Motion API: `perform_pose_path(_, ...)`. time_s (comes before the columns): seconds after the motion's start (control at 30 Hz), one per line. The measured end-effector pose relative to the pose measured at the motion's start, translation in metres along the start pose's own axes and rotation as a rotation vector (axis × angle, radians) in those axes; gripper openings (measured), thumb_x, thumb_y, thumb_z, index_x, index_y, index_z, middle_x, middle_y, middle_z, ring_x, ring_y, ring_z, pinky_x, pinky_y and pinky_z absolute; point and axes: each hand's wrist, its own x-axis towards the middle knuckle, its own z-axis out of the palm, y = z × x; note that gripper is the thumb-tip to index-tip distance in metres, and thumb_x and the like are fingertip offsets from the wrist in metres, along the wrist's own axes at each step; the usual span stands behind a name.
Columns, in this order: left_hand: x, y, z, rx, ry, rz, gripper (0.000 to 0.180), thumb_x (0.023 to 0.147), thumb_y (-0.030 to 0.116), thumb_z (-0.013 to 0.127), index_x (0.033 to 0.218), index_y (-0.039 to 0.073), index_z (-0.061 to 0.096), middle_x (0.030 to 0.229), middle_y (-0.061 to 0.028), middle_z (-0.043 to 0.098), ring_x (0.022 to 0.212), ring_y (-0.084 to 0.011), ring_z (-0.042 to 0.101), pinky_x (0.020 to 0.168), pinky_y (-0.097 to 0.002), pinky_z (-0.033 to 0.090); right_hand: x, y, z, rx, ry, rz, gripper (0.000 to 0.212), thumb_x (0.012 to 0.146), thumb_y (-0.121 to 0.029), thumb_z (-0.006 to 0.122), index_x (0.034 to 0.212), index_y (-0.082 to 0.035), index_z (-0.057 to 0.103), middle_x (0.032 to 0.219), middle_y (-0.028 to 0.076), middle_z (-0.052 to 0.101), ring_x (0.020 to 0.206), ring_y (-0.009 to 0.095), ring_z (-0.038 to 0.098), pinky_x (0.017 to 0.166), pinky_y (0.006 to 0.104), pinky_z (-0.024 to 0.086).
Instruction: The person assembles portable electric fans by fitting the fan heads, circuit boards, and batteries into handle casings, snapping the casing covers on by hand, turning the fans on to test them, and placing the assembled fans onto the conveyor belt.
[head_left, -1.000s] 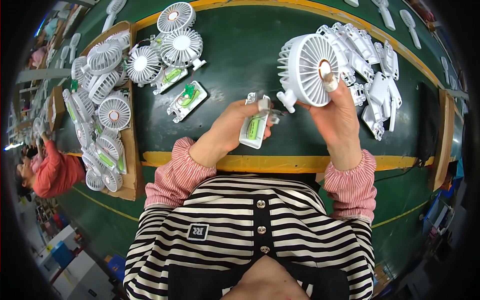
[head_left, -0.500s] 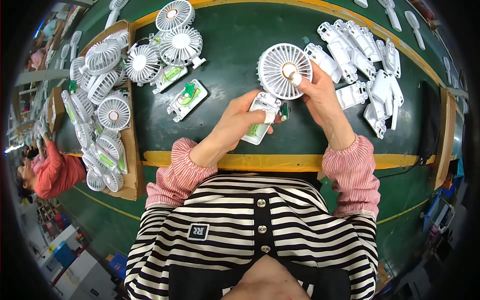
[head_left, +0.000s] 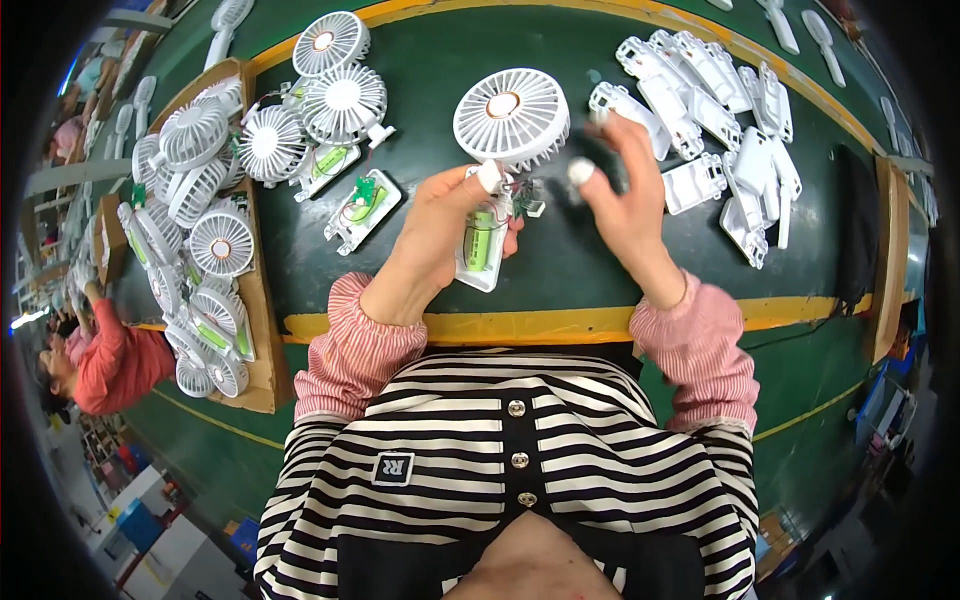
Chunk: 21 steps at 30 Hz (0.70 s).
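Observation:
My left hand (head_left: 425, 228) grips a white handheld fan (head_left: 511, 118) by its handle, with the thumb pressed near the neck. The round grille points away from me. Inside the uncovered handle lies a green battery (head_left: 479, 240), and a small green circuit board (head_left: 524, 197) hangs out on thin wires beside the neck. My right hand (head_left: 628, 205) is raised just right of the fan, thumb and fingers apart, with nothing in it. White covers wrap both thumb tips. To the left lies an open handle half (head_left: 362, 212) with a battery and board.
White handle shells (head_left: 690, 100) are heaped at the right of the green table (head_left: 560, 270). Several fans (head_left: 343, 103) lie at the back left. A cardboard box (head_left: 262, 335) at the left holds more fans. A person in red (head_left: 130, 350) is beyond it.
My right hand has let go of the fan head and moved off to the right. My left hand has shifted left with the fan, whose handle now shows its battery more fully.

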Motion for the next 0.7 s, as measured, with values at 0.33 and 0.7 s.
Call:
perform_pose_path(0.33,0.004,-0.011,0.0,0.023,0.005,-0.037,0.021,0.09,0.012,0.037,0.095,-0.004,0.052,0.072,-0.0142,0.06,0.051,-0.022,0.059,0.044,-0.0293,0.051,0.005,-0.031,0.02,-0.17,0.011,-0.526,0.026,0.054,-0.003,0.065,0.079,-0.003,0.056,0.094,0.009,0.055,0.082,0.025,0.055,0.077,0.0412,0.043)
perform_pose_path(0.7,0.002,-0.008,0.008,0.068,0.122,-0.059,0.017,0.088,0.006,0.038,0.092,-0.005,0.05,0.072,-0.0136,0.059,0.053,-0.0231,0.061,0.045,-0.0304,0.053,0.018,-0.04,0.02,-0.078,-0.264,-0.28,0.022,0.056,-0.002,0.062,0.076,-0.005,0.055,0.092,0.005,0.054,0.088,0.024,0.051,0.088,0.0423,0.034)
